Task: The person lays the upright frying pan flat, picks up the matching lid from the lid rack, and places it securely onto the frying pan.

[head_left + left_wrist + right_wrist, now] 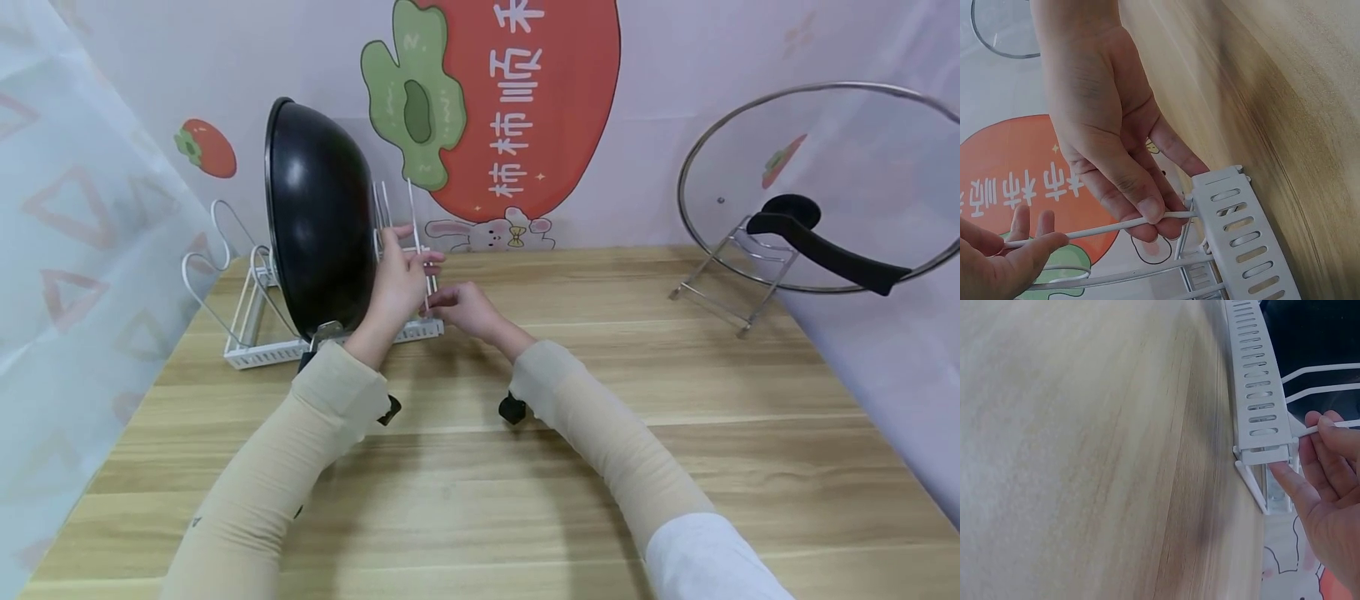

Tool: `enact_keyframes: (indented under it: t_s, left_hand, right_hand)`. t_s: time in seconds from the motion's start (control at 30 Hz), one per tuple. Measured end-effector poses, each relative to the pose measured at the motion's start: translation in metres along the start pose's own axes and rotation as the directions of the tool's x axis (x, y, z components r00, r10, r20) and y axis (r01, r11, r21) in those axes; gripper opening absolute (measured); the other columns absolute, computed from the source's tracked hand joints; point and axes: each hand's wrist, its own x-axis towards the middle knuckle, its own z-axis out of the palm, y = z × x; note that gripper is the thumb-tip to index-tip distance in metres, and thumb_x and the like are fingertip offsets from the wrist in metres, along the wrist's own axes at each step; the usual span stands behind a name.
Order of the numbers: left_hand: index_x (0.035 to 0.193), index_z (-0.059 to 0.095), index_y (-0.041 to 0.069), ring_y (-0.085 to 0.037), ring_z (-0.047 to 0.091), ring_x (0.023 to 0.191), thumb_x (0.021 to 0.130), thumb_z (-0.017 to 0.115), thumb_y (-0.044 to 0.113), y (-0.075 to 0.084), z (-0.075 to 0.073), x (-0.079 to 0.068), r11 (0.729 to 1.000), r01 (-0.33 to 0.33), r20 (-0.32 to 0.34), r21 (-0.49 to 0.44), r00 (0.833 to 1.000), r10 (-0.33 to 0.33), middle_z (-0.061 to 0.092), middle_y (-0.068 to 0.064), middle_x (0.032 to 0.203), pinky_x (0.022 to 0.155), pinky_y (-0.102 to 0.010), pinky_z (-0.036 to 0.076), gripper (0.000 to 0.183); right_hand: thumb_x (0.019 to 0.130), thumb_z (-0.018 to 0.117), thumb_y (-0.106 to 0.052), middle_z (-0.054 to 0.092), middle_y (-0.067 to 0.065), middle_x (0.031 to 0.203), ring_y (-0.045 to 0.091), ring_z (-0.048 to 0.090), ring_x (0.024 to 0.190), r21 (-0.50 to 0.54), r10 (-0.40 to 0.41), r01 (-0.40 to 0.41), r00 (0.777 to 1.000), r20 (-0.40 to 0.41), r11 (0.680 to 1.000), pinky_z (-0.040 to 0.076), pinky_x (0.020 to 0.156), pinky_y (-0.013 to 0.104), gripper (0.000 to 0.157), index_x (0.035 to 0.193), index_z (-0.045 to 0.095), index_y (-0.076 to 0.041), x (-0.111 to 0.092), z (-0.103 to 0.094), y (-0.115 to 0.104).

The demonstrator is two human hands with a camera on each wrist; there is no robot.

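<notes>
A white pot rack (262,357) with a slotted base rail stands on the table. In it a black wok (322,217) stands on its side, rounded outside toward the right. At the rack's right end rises a white wire divider (415,217). My left hand (401,279) reaches past the wok and holds the upper part of this divider between thumb and fingers. Lower down, my right hand (472,310) pinches the same wire close to the rail. In the right wrist view, one right-hand finger (1297,487) touches the end of the rail (1263,419).
On the right, a glass lid (862,167) with a black handle (832,250) leans upright in a small metal wire stand (765,275). Curved white wire dividers (217,242) stick up left of the wok. A printed backdrop (637,183) closes off the wooden table (465,500) behind.
</notes>
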Motion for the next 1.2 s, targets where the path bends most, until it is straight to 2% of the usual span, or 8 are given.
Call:
enact_keyframes:
  t_s: [0.17,0.43,0.73,1.2]
  left_hand:
    - [0.150,0.025,0.009,-0.033,0.065,0.117,0.110,0.039,0.003,0.001,0.002,-0.001,1.000,0.012,0.001,-0.002,1.000,-0.012,0.067,-0.020,0.125,0.110,-0.044,0.044,0.043]
    - [0.149,0.028,0.007,-0.036,0.065,0.115,0.109,0.041,0.001,0.000,0.011,-0.001,0.999,-0.023,-0.037,-0.026,0.999,0.022,0.068,-0.021,0.125,0.109,-0.044,0.044,0.042]
    - [0.151,0.027,0.011,-0.033,0.063,0.119,0.110,0.040,0.002,0.002,0.015,-0.003,0.999,0.004,-0.033,-0.051,0.999,-0.006,0.066,-0.017,0.129,0.108,-0.047,0.045,0.044]
    - [0.150,0.030,0.008,-0.034,0.065,0.115,0.109,0.041,0.001,-0.002,0.022,-0.001,0.997,-0.050,-0.072,-0.059,0.996,0.046,0.068,-0.018,0.125,0.101,-0.045,0.050,0.043]
  right_hand:
    - [0.101,0.064,-0.003,0.075,0.013,0.111,0.023,0.069,0.107,-0.004,-0.004,0.004,1.000,-0.010,1.000,0.055,0.092,0.031,0.017,0.114,0.074,0.002,0.001,-0.001,0.001]
    - [0.100,0.065,-0.003,0.074,0.014,0.112,0.023,0.069,0.106,-0.025,-0.003,0.002,0.999,-0.032,1.000,0.055,0.092,0.033,0.018,0.114,0.074,0.003,-0.001,-0.003,0.002]
    - [0.100,0.065,-0.003,0.074,0.014,0.114,0.024,0.068,0.108,-0.016,0.006,-0.007,0.999,-0.039,1.000,0.055,0.093,0.034,0.019,0.116,0.073,0.002,-0.004,-0.007,0.002]
    - [0.101,0.065,-0.004,0.074,0.014,0.115,0.024,0.068,0.107,-0.046,0.013,-0.015,0.999,-0.048,0.999,0.055,0.092,0.033,0.020,0.118,0.073,0.001,-0.004,-0.011,0.004]
